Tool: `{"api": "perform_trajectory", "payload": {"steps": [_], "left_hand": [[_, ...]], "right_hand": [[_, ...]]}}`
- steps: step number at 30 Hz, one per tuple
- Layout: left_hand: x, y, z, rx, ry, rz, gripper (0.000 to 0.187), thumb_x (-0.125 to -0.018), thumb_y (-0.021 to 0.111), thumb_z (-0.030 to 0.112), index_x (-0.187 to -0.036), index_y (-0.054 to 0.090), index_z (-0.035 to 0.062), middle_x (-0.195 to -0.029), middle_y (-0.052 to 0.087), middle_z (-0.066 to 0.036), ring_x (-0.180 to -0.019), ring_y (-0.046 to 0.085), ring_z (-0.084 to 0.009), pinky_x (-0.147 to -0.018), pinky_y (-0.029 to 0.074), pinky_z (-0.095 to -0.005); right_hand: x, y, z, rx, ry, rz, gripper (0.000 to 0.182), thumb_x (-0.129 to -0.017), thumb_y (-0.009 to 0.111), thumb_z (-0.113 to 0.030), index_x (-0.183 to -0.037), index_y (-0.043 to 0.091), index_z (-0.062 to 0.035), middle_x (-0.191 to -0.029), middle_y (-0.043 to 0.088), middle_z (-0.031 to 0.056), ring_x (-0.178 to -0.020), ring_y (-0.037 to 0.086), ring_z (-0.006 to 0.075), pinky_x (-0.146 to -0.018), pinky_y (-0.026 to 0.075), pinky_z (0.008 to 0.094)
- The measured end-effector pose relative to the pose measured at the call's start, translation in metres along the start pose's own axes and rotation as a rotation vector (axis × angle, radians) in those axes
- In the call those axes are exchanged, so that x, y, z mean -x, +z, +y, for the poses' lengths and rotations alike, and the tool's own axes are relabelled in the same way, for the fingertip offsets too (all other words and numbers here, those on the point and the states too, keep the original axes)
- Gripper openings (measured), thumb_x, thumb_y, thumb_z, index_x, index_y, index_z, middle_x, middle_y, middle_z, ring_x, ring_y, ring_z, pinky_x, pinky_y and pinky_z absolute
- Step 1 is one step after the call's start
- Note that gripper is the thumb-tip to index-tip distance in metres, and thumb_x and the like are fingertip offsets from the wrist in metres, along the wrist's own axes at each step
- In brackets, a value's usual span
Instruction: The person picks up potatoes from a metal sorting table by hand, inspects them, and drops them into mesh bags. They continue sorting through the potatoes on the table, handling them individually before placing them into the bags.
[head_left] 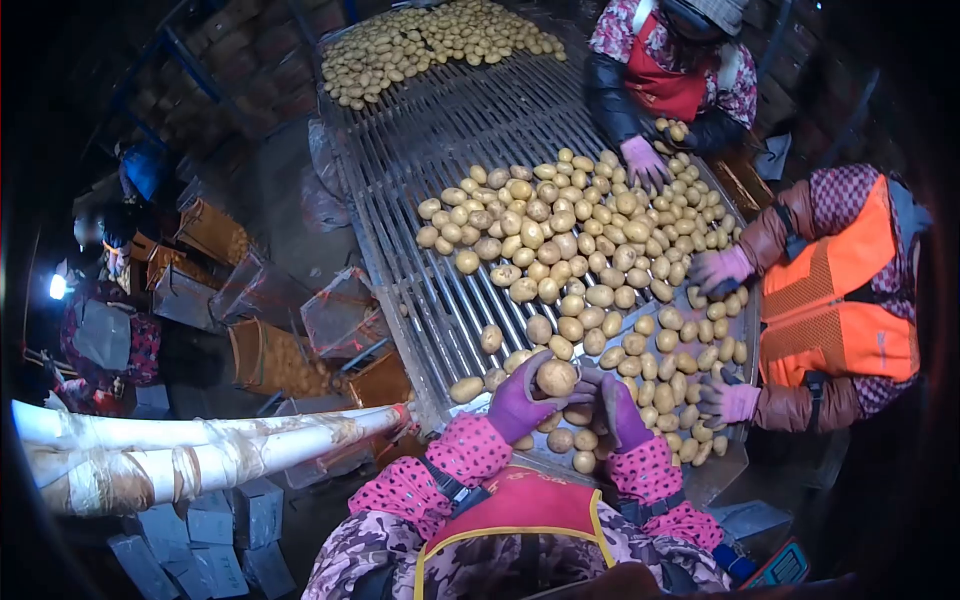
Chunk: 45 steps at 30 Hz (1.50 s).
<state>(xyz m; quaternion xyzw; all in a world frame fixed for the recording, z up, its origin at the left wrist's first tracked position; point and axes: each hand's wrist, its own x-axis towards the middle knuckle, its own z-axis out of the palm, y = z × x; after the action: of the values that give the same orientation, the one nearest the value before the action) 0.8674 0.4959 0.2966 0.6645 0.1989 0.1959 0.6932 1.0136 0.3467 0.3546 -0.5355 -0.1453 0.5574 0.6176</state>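
So the left hand [517, 402], bottom center, has its purple-gloved fingers curled around a potato [556, 378]; the right hand [624, 412] is just beside it, can't tell if it's gripping anything. Past them, loose potatoes [575, 230] spread over the slatted rack [395, 215] mid-frame.

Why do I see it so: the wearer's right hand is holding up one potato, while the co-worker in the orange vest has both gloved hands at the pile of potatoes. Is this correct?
Not quite: the left hand holds up the potato, as the head view shows. The co-worker in the orange vest does have both gloved hands at the pile of potatoes.
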Motion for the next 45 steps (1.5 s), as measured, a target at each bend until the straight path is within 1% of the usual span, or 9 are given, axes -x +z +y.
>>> {"api": "perform_trajectory", "payload": {"steps": [4, 9, 16, 21, 26, 30, 33, 36, 45], "left_hand": [[0.013, -0.002, 0.002, -0.170, 0.062, 0.033, 0.084, -0.085, 0.092, 0.032, -0.153, 0.053, 0.0014, -0.140, 0.068, -0.017, -0.124, 0.070, -0.0276, -0.104, 0.057, -0.0413], [0.029, -0.011, 0.001, -0.205, 0.028, -0.012, 0.088, -0.076, 0.098, 0.034, -0.144, 0.058, -0.0020, -0.131, 0.067, -0.019, -0.120, 0.068, -0.0306, -0.103, 0.056, -0.0421], [0.054, -0.035, -0.022, -0.249, 0.082, -0.221, 0.082, -0.082, 0.094, 0.014, -0.149, 0.051, -0.0028, -0.138, 0.060, -0.016, -0.122, 0.065, -0.0245, -0.105, 0.056, -0.0386], [0.070, -0.038, -0.027, -0.099, -0.059, -0.361, 0.083, -0.076, 0.095, 0.020, -0.146, 0.057, -0.0016, -0.134, 0.065, -0.018, -0.126, 0.065, -0.0280, -0.110, 0.052, -0.0421], [0.071, -0.021, 0.015, -0.546, 0.447, -0.439, 0.071, -0.079, 0.094, 0.022, -0.139, 0.062, 0.0010, -0.122, 0.071, -0.020, -0.113, 0.071, -0.0377, -0.097, 0.056, -0.0469], [0.070, -0.013, 0.010, -0.493, 0.523, -0.420, 0.067, -0.078, 0.093, 0.024, -0.134, 0.065, 0.0018, -0.119, 0.071, -0.021, -0.109, 0.071, -0.0415, -0.091, 0.057, -0.0479], [0.076, -0.010, 0.012, -0.473, 0.491, -0.423, 0.070, -0.081, 0.093, 0.023, -0.139, 0.061, 0.0012, -0.123, 0.070, -0.020, -0.110, 0.072, -0.0357, -0.091, 0.059, -0.0444], [0.093, -0.004, -0.010, 0.030, -0.029, -0.409, 0.076, -0.085, 0.091, 0.024, -0.145, 0.053, -0.0011, -0.129, 0.067, -0.018, -0.116, 0.070, -0.0275, -0.097, 0.058, -0.0407], [0.080, -0.009, -0.052, -0.066, -0.101, -0.242, 0.074, -0.090, 0.089, 0.036, -0.143, 0.053, -0.0007, -0.128, 0.066, -0.016, -0.113, 0.068, -0.0221, -0.098, 0.058, -0.0379]], "right_hand": [[0.037, 0.035, -0.039, 0.081, 0.089, 0.144, 0.039, -0.111, 0.058, -0.038, -0.127, 0.069, -0.0043, -0.113, 0.074, 0.0072, -0.101, 0.070, 0.0184, -0.089, 0.056, 0.0346], [-0.040, -0.018, 0.103, 0.238, -0.055, 0.175, 0.032, -0.108, 0.067, -0.031, -0.096, 0.075, -0.0025, -0.082, 0.071, 0.0045, -0.071, 0.068, 0.0165, -0.061, 0.053, 0.0293], [0.011, 0.025, 0.095, 0.185, -0.097, 0.150, 0.036, -0.109, 0.065, -0.029, -0.085, 0.071, -0.0028, -0.071, 0.066, 0.0051, -0.060, 0.064, 0.0137, -0.055, 0.050, 0.0275], [0.036, 0.038, 0.119, 0.099, -0.040, 0.270, 0.047, -0.111, 0.061, -0.033, -0.078, 0.067, -0.0008, -0.068, 0.067, 0.0095, -0.061, 0.069, 0.0201, -0.058, 0.055, 0.0310], [0.065, 0.039, 0.139, -0.160, 0.039, 0.339, 0.051, -0.111, 0.060, -0.039, -0.080, 0.066, 0.0010, -0.068, 0.065, 0.0116, -0.057, 0.071, 0.0271, -0.057, 0.060, 0.0362], [0.068, 0.043, 0.145, -0.335, 0.046, 0.455, 0.053, -0.112, 0.057, -0.037, -0.072, 0.061, -0.0032, -0.061, 0.062, 0.0130, -0.052, 0.065, 0.0297, -0.055, 0.058, 0.0388], [0.068, 0.039, 0.160, -0.320, -0.021, 0.500, 0.045, -0.109, 0.063, -0.031, -0.081, 0.065, 0.0041, -0.068, 0.062, 0.0139, -0.056, 0.067, 0.0292, -0.056, 0.062, 0.0417], [0.068, 0.038, 0.160, -0.120, -0.160, 0.564, 0.037, -0.108, 0.062, -0.023, -0.083, 0.068, 0.0028, -0.068, 0.062, 0.0115, -0.056, 0.065, 0.0253, -0.053, 0.058, 0.0389], [0.109, -0.007, 0.165, 0.791, -0.363, 0.479, 0.025, -0.103, 0.063, -0.015, -0.082, 0.069, -0.0031, -0.071, 0.066, 0.0127, -0.059, 0.065, 0.0232, -0.057, 0.053, 0.0371]]}}
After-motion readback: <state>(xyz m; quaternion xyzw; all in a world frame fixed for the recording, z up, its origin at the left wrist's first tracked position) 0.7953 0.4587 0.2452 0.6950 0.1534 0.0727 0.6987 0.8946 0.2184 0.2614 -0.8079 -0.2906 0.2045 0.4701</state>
